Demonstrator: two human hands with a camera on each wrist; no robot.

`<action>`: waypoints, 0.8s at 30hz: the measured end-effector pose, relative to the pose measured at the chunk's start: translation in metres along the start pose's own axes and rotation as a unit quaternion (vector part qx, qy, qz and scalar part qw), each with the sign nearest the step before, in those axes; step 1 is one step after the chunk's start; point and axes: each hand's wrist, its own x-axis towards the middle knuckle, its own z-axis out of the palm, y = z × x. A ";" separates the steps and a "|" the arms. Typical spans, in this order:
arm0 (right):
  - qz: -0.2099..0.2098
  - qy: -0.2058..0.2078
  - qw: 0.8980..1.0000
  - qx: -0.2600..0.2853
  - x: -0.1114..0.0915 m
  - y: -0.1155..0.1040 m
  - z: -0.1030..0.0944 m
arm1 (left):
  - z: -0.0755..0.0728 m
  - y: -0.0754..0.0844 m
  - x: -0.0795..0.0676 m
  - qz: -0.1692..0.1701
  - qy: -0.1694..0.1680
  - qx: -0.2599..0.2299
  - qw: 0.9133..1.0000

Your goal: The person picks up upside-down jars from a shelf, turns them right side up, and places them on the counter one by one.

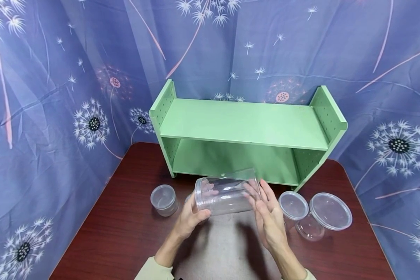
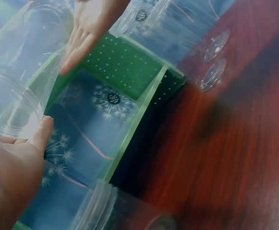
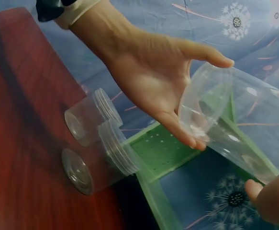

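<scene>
A tall clear plastic jar (image 1: 227, 192) lies tilted on its side in the air, above the table and in front of the green shelf. My left hand (image 1: 192, 217) grips its ridged lid end, thumb on the near side. At the jar's smooth base, my right hand (image 1: 270, 217) holds on with thumb and fingers spread around the edge. The right wrist view shows that base (image 3: 204, 103) between the thumb and the fingers. Through the clear wall, fingers of both hands show. The jar looks empty.
A green two-level shelf (image 1: 243, 122) stands at the table's back. Left of my hands is a small lidded jar (image 1: 163, 197). To the right stand two more clear jars, one with a smaller lid (image 1: 294, 205), one with a wider lid (image 1: 331, 211). The dark red table (image 1: 119, 217) carries them.
</scene>
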 end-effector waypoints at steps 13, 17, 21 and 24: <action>-0.039 0.008 0.998 -0.046 0.022 -0.047 -0.005 | -0.028 0.022 0.003 0.001 0.008 0.042 0.999; -0.068 -0.001 0.997 -0.038 0.033 -0.068 -0.014 | -0.035 0.029 0.006 0.001 0.012 0.063 0.998; -0.096 -0.001 0.995 -0.016 0.043 -0.090 -0.021 | -0.041 0.035 0.008 -0.008 0.014 0.067 0.998; -0.112 0.017 0.994 -0.004 0.053 -0.106 -0.026 | -0.044 0.040 0.010 -0.006 0.017 0.068 0.997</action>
